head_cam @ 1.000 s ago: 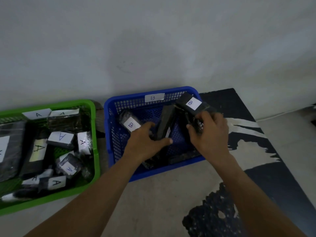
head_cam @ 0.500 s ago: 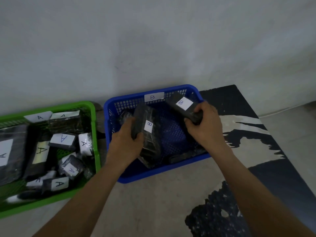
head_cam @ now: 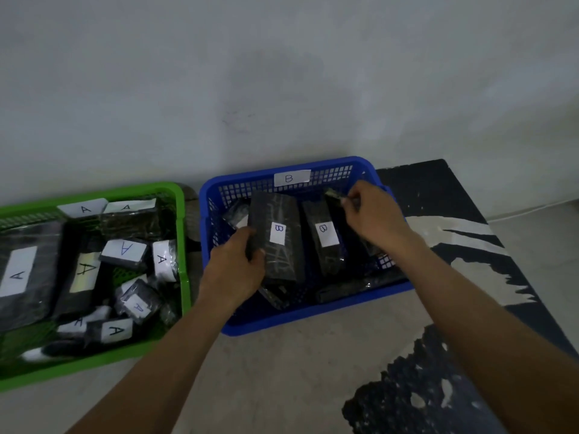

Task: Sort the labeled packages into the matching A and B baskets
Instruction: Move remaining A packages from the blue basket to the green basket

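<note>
Second B pack [head_cam: 326,236] now lies in blue basket [head_cam: 300,314]. Your left hand [head_cam: 233,270] grips B pack [head_cam: 277,236]; right hand [head_cam: 372,214], at 2 o'clock, pinches a dark pack [head_cam: 332,194].

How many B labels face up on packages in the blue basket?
2: one on the package the left hand grips, one on its right-hand neighbour. Others may be hidden.

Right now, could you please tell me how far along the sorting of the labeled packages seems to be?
Mostly done, it seems. The green plastic basket holds black wrapped packages labeled A. In the blue plastic basket, the left hand grips a large black package labeled B; the right hand pinches another dark package beside a second B package. No unsorted packages are visible on the floor.
</note>
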